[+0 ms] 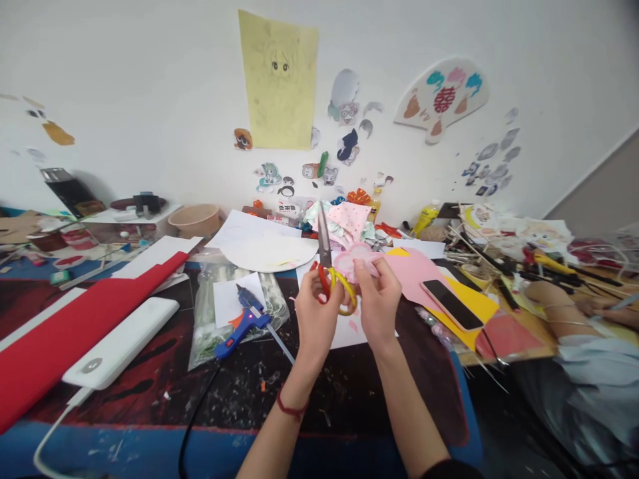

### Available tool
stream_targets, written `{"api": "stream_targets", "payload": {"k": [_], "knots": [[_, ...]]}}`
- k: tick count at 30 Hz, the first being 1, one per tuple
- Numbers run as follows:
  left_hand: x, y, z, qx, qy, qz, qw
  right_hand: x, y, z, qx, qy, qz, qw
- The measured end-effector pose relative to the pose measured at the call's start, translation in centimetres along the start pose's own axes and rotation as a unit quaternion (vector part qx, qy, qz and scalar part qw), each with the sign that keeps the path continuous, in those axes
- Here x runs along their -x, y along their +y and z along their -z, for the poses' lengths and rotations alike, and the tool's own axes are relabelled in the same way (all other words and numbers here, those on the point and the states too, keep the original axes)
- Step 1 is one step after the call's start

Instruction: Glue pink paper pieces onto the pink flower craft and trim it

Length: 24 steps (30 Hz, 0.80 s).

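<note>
A pair of scissors (325, 247) with red and yellow handles points upward, its handles at my left hand (318, 309). My left fingers are curled round the handles. Just to the right, my right hand (380, 299) pinches the edge of a pale pink cutout with a scalloped outline (355, 258). The cutout lies close beside the scissors, and its lower part is hidden behind my fingers. Beneath both hands is a white sheet (344, 339) with small pink scraps on it. A larger pink sheet (414, 273) lies to the right.
A blue glue gun (242, 329) rests on a plastic bag at left, near a white power bank (122, 342) and red material (70, 332). A phone (452, 305) lies at right on yellow paper. Another person's arm (559, 309) reaches in at far right.
</note>
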State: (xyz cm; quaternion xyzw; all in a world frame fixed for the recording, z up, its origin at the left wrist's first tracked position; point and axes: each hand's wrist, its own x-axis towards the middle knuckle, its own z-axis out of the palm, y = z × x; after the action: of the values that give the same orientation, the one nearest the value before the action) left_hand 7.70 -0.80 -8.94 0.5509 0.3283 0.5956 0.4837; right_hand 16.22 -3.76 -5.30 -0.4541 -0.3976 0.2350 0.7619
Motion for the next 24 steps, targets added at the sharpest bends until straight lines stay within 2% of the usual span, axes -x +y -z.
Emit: {"api": "stream_targets", "payload": {"k": [3,6,9,11,14,20,24], "knots": [[-1.0,1.1,2.1,-0.040,0.049,-0.042,0.997,-1.3,-0.4,1.1,0.009,-0.001,0.037,0.999],[-2.0,2.3,4.9,-0.065,-0.037,-0.055,0.996,-3.9,-1.1,2.1,-0.001,-0.071,0.039,0.997],[-2.9,3.7,6.2,-0.096,-0.103,-0.136,0.981,-6.5,-2.2,1.9,0.006,-0.171,0.046,0.984],[-3.4,4.7,5.9,-0.070,-0.095,-0.129,0.985,-7.5,-2.8,1.0,0.004,-0.234,0.046,0.971],[-4.3,5.9,4.7,-0.043,-0.027,-0.109,0.993,-7.9,-3.3,-0.6,-0.017,-0.277,0.041,0.960],[-4.6,5.7,3.4,0.037,-0.020,-0.111,0.993,-7.8,-2.1,-1.2,-0.052,-0.278,-0.036,0.959],[-4.1,5.1,2.8,0.011,0.042,-0.126,0.991,-7.4,-0.5,-1.3,-0.112,-0.263,-0.078,0.955]]}}
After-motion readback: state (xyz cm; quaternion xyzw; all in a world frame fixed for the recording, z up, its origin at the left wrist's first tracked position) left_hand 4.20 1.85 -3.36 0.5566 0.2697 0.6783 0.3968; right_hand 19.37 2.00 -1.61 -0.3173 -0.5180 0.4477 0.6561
